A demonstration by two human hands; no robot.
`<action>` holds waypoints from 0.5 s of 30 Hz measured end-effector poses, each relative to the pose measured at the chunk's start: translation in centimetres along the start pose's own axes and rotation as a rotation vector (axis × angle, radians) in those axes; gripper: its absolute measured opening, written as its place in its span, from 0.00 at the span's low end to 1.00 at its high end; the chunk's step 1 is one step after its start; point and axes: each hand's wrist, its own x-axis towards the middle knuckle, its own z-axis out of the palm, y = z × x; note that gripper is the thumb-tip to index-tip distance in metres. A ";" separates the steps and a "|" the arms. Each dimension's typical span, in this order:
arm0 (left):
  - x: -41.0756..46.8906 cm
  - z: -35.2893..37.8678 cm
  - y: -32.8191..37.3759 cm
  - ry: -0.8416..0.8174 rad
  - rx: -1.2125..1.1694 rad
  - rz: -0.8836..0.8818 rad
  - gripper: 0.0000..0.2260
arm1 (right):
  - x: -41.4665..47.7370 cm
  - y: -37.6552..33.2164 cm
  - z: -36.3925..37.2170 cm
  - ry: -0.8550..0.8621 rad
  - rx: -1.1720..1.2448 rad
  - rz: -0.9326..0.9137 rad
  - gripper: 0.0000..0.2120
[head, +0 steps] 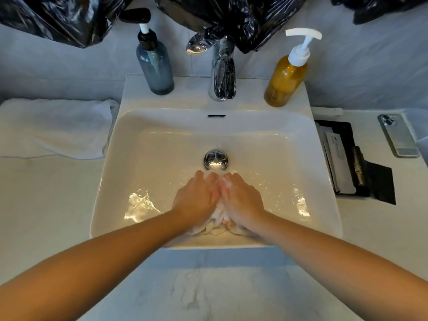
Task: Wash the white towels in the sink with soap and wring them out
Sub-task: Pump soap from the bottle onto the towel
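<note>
- Forearms (111,262) come in over the near edge of the table (46,205) and meet above the sink (108,163)
- I see the left grip (196,198) and right grip (242,201) side by side, palms down, fingers straight: both released, not clenched, pressing on the white towel (216,213)
- That towel lies bunched under both palms in shallow water, against the sink's near wall; a little foam shows at the fingertips
- Drain plug (216,159) sits just beyond the fingertips
- On the sink's back ledge: blue-grey pump bottle (156,68) left, amber pump bottle (284,84) right, plastic-wrapped tap (223,75) between them
- A folded white towel (53,128) lies on the table just beside the sink's left rim
- Phone (398,137) near the table's right edge, black tray (342,128) between it and the sink
</note>
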 end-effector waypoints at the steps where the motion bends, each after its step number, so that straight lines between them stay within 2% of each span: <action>1: 0.7 -0.2 0.1 0.001 0.000 0.004 0.14 | 0.4 -0.1 -0.1 0.023 0.004 0.013 0.18; 3: 2.1 -0.4 0.1 -0.008 0.028 0.017 0.15 | 1.2 -0.2 -0.5 0.038 0.000 0.042 0.17; 6: 3.6 -0.9 -1.0 -0.118 -0.066 -0.041 0.15 | 2.5 0.3 -1.4 -0.072 0.016 0.085 0.18; 8: 3.5 -1.8 -2.3 -0.152 -0.294 -0.085 0.15 | 2.5 1.0 -2.6 -0.089 0.176 0.098 0.19; 10: 2.3 -3.0 -3.7 -0.114 -0.420 -0.012 0.13 | 1.5 1.5 -4.5 -0.012 0.433 0.144 0.20; 12: 1.0 -3.8 -5.1 -0.135 -0.378 0.098 0.14 | 0.4 1.9 -5.9 0.018 0.584 0.197 0.21; 15: -0.4 -4.8 -5.1 -0.217 -0.145 0.096 0.31 | 0.1 2.2 -6.9 0.005 0.830 0.309 0.23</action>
